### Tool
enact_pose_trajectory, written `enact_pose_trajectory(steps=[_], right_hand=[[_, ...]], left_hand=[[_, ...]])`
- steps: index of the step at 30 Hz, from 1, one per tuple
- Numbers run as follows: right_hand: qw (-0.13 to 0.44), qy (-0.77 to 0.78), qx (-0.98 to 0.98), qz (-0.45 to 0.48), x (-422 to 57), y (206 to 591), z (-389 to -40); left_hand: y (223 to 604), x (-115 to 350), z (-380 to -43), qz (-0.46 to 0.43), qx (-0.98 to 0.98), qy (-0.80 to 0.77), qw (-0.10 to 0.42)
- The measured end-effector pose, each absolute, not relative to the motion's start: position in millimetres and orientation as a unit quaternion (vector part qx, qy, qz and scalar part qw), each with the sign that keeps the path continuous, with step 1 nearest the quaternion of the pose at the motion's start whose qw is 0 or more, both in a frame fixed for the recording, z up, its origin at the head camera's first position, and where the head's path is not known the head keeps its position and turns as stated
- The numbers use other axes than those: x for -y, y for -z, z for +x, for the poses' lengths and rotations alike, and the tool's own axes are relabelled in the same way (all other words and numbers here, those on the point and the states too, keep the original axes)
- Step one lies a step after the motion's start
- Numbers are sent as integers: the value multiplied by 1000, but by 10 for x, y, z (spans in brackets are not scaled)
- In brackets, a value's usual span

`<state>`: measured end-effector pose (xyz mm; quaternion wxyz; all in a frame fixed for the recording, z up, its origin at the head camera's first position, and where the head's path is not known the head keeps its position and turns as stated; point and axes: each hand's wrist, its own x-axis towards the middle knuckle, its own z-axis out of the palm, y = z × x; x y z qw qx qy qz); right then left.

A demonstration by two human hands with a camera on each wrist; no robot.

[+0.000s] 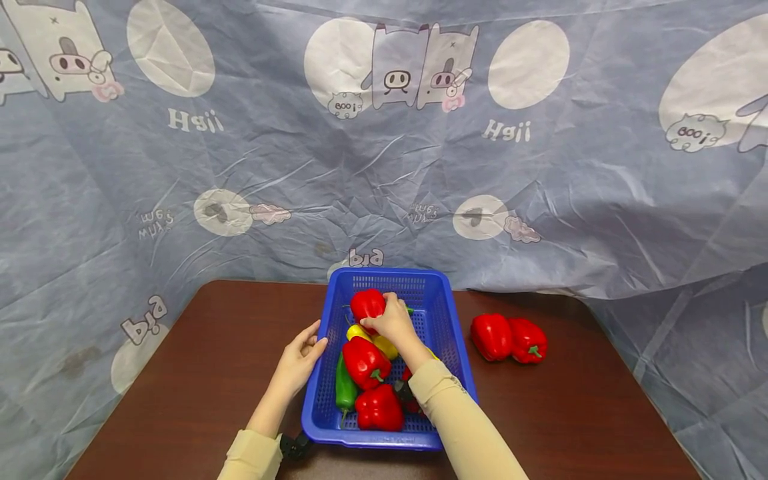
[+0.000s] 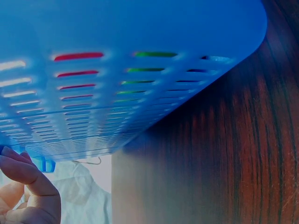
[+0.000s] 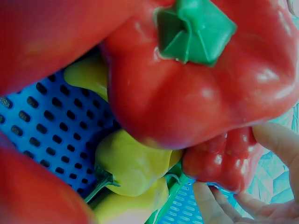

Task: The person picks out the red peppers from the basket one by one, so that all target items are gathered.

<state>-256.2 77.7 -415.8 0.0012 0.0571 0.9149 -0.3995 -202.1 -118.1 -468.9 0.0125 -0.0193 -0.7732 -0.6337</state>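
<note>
My right hand reaches into the blue plastic basket and grips a red bell pepper near its back end. In the right wrist view, thumb and fingers lie on opposite sides of that pepper. My left hand, fingers curled, holds the basket's left rim; the left wrist view shows only part of this hand, low beside the slotted wall. Nearer the front of the basket lie two more red bell peppers, a long green pepper and yellow peppers. My right forearm hides part of the contents.
Two red bell peppers lie side by side on the dark wooden table, right of the basket. A printed grey-blue cloth hangs behind the table's back edge. A black object sits at my left cuff.
</note>
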Motion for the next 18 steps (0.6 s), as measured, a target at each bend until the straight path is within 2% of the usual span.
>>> enact_pose_trajectory(steps=[18], right_hand=[[9,437,-894,99,-904,4187,-2566]], left_hand=[[4717,1176,-2059,-9,777,629,9]])
